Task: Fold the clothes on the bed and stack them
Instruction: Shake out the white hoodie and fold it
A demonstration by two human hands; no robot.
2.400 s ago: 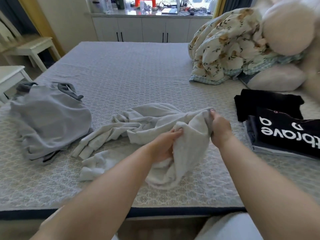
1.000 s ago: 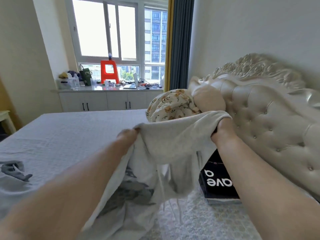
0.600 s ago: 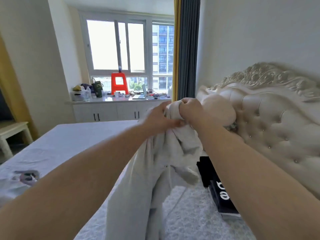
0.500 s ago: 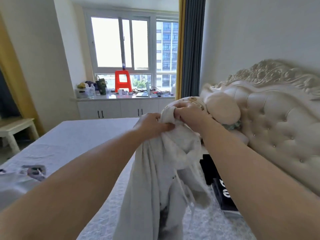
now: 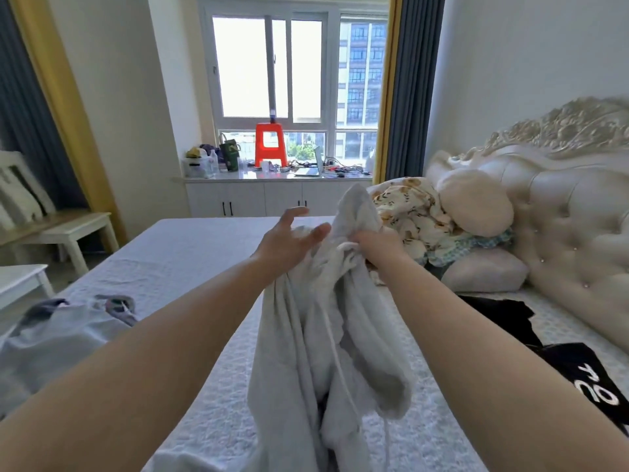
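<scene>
Right hand (image 5: 372, 245) has its grip clenched on the top of a pale grey garment (image 5: 320, 335), bunching the cloth in curled fingers and holding it up in the air over the bed (image 5: 190, 253). Left hand (image 5: 289, 241) is released, its fingers spread and loosely straight, the fingertips just beside or brushing the raised cloth; whether they press it I cannot tell. From the held top the garment hangs down in long folds between the 2 forearms, with a thin white cord (image 5: 335, 349) trailing down its front, and its lower end reaches the bed near the bottom edge of the view.

To the left on the bed lies a crumpled light blue-grey garment (image 5: 51, 338) with darker trim, well apart from the hanging one. To the right, a black garment with white letters (image 5: 578, 369) lies flat on the bed near the padded cream headboard (image 5: 561, 199). Further back by the headboard sit a floral quilt (image 5: 412, 212) in a heap, a round beige cushion (image 5: 476, 202) and a pale pillow (image 5: 483, 270). Beyond the bed, a white cabinet surface (image 5: 272, 177) under the window (image 5: 292, 69) carries an orange stool (image 5: 270, 144), bottles and clutter. White wooden furniture (image 5: 61, 229) stands at the left.
</scene>
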